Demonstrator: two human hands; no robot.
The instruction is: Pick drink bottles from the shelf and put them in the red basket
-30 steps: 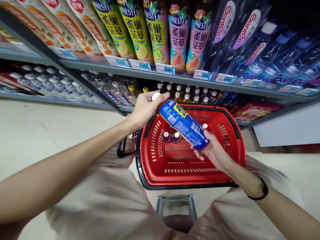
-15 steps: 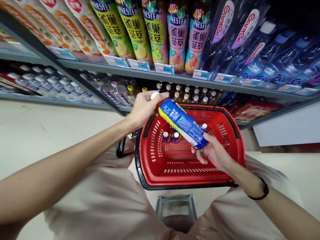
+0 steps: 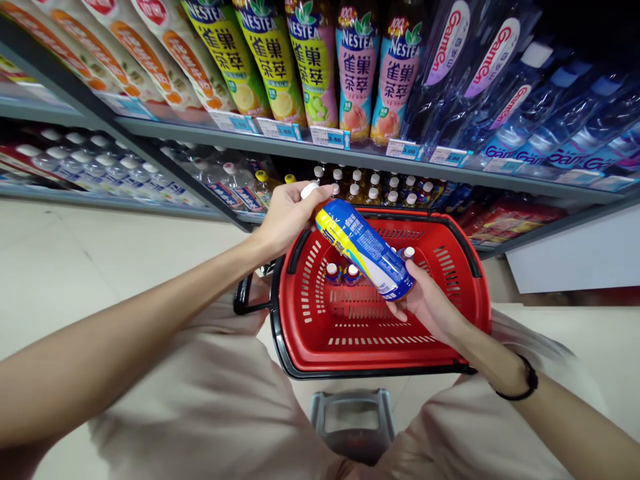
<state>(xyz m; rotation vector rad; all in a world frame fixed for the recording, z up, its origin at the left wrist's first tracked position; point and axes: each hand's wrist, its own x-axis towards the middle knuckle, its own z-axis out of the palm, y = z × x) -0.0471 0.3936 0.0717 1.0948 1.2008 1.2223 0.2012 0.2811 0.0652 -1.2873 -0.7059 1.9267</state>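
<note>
Between my two hands, a drink bottle (image 3: 367, 250) with a blue and yellow label lies slanted above the red shopping basket (image 3: 320, 353). My left hand (image 3: 290, 217) is closed around its neck, just under the white cap. At the lower right end, my right hand (image 3: 425, 297) grips the bottle's base, thumb on top and fingers underneath. Inside the basket stand several white-capped bottles (image 3: 351, 275), partly hidden by the held bottle.
Above the basket runs a shelf edge (image 3: 300, 137) with price tags, carrying NESTEA bottles (image 3: 357, 80) and water bottles (image 3: 540, 120). White-capped bottles (image 3: 373, 193) fill the lower shelf behind the basket. A grey handle (image 3: 353, 400) is at the basket's near side, between my legs.
The bottle has turned about its long axis, so more of the yellow part of its label faces up. Both hands stay in nearly the same place.
</note>
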